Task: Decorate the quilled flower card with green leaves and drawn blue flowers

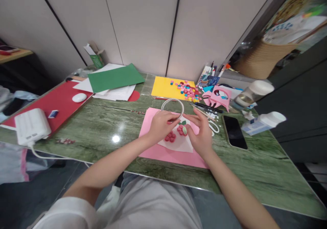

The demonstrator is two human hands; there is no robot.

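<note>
Pink card (pixel 163 154) lies flat on the glossy green marbled worktop (pixel 107 127). On it is a white paper wedge (pixel 178 144) with two clumps of tiny red rolls (pixel 170 137) and a green leaf (pixel 184 130). The left hand (pixel 161 124) is curled, fingertips down just above the left clump; can't tell if it's pinching anything. The right hand (pixel 201 133) is loosely spread beside the right clump. I'd go light with the fingertips, since those rolls look squashy. A thin white ring (pixel 172 101) sits just behind.

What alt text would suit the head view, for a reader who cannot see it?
A person's left hand and right hand rest on white paper with red pellet clusters, on a pink sheet on a green table. The left fingers reach a white ring; a black phone lies to the right.
</note>
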